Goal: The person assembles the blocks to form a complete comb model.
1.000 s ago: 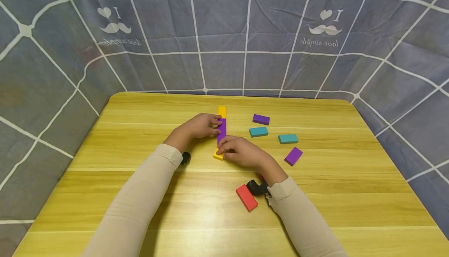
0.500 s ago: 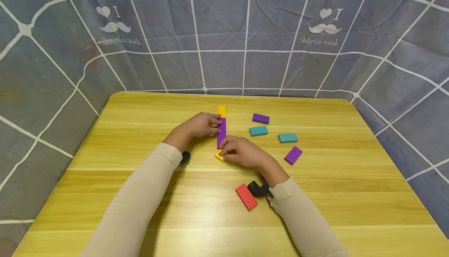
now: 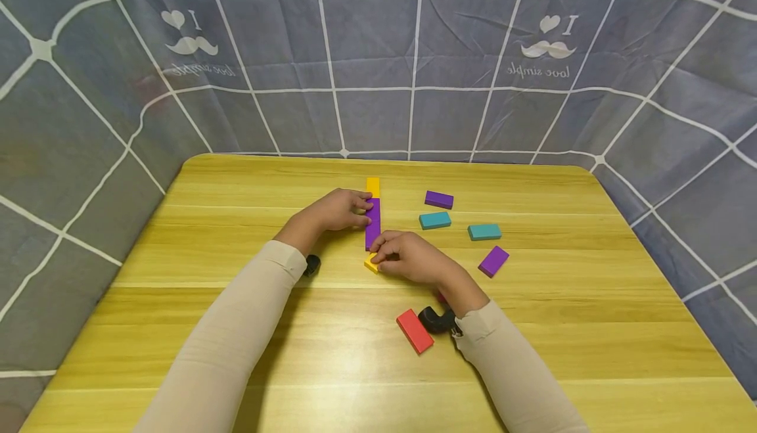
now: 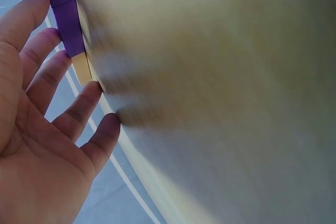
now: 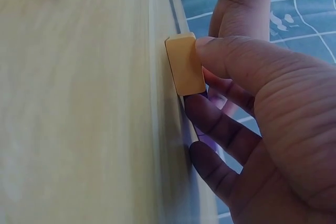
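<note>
Head view: my right grip [image 3: 411, 257] is clamped on the near yellow block [image 3: 370, 263], pinched between thumb and fingers at the tabletop [image 3: 331, 354]. The near yellow block lies to the left of my right grip, which is nearer to it than my left grip [image 3: 338, 209]. The purple row [image 3: 374, 216] has its long axis pointing away from me; the near yellow block sits at its near end and appears turned out of line. Fingers hide whether the two touch. The far yellow block [image 3: 373, 186] adjoins the opposite end. Left wrist view: my left grip has its digits spread apart, fingertips along one side of the purple row, not wrapped round it. Right wrist view: my thumb rests at one corner of the near yellow block, its broad face exposed.
</note>
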The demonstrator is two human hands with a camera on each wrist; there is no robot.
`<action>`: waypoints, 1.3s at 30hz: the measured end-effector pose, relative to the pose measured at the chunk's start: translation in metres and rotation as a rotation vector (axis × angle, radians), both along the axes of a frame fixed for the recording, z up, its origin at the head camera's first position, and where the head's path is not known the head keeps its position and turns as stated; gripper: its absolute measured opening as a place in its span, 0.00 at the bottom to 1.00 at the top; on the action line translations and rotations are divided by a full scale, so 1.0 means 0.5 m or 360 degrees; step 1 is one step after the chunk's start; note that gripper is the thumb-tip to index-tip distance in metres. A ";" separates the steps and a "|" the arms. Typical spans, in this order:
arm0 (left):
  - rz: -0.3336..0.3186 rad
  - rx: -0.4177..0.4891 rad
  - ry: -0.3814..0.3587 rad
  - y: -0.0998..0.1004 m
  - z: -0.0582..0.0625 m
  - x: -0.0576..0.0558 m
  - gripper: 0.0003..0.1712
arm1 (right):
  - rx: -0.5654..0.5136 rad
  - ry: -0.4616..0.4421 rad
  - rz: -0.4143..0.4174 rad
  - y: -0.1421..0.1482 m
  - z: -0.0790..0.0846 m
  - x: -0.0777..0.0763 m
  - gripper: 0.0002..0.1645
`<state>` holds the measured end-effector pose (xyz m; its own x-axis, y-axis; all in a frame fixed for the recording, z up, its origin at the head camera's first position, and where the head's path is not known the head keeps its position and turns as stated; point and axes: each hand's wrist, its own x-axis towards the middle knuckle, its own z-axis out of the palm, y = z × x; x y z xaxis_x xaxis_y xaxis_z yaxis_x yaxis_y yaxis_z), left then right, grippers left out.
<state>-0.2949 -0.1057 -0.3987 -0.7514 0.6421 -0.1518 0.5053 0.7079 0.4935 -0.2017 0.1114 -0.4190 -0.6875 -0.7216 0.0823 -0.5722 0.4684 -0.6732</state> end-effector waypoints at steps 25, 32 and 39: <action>-0.0017 0.0005 0.0022 0.001 -0.003 0.000 0.28 | -0.0042 -0.0026 -0.0047 0.013 -0.009 0.003 0.11; -0.0017 0.0011 0.0016 0.000 -0.001 -0.001 0.28 | -0.0047 -0.0010 -0.0105 0.009 -0.011 0.004 0.10; -0.0010 -0.0002 0.0003 0.001 -0.003 -0.001 0.28 | -0.0027 0.0002 -0.0141 0.004 -0.012 0.004 0.10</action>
